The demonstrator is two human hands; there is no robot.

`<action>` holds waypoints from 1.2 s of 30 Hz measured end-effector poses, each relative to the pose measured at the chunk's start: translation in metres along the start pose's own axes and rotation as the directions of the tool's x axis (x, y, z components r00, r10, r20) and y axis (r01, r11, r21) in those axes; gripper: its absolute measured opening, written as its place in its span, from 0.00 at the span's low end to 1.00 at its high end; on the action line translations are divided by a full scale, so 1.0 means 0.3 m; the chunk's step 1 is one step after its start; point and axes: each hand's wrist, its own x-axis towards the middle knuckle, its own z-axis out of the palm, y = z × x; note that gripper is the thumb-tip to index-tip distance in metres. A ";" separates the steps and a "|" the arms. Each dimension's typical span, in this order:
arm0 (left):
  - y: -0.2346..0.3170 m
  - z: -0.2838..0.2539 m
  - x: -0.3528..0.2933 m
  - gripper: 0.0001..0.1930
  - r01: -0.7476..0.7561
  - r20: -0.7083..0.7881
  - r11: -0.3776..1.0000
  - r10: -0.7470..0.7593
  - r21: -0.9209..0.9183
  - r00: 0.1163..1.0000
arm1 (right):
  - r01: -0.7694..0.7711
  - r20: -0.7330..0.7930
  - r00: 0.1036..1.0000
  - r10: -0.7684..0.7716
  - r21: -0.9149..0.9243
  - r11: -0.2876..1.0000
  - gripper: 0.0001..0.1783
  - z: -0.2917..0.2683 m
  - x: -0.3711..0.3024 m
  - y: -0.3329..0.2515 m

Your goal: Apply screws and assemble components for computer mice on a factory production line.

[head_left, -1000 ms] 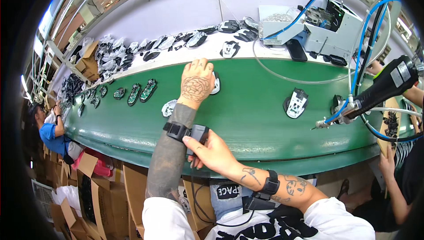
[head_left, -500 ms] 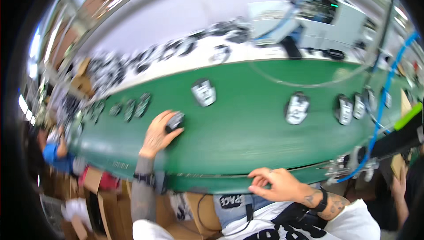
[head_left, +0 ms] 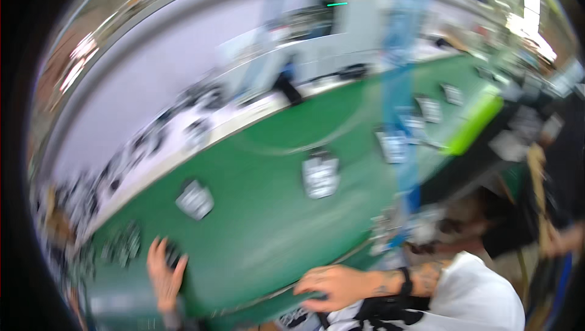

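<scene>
The left hand (head_left: pixel 163 279) is at the left part of the green worktop (head_left: pixel 262 245), near its near edge. Thumb and fingers grasp a dark part (head_left: pixel 173 255), which lies between them on the worktop; blur hides its details. The right hand (head_left: pixel 334 285) is at the near edge, right of the left hand, with fingers bent. Whether it grips anything cannot be told. A dark band (head_left: pixel 406 282) encircles its wrist.

Left of the left hand, blurred dark boards (head_left: pixel 125 244) lie toward the left end. Right of it, a white-and-dark housing (head_left: pixel 195 200) lies nearer the far edge. A second housing (head_left: pixel 320 175) lies at mid-depth; further housings (head_left: pixel 428 109) extend toward the right end. A tool with a bright green band (head_left: pixel 474 122) stands before them, beside a blue hose (head_left: pixel 399 87). A white ledge (head_left: pixel 234 121) follows the far edge and carries a machine (head_left: pixel 359 23) with a green light.

Compared with half a second ago, the view has turned right and tilted. The left hand remains at the dark part; the right hand's fingers, then spread, are more closely bent.

Writing: the dark print on the white shirt (head_left: pixel 487 294) is too blurred to read.
</scene>
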 end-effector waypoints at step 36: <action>-0.439 -0.004 0.256 0.26 0.098 0.016 0.990 -0.097 -0.100 0.995 | -0.192 0.020 0.981 0.191 0.031 0.981 0.10 -0.018 0.046 -0.019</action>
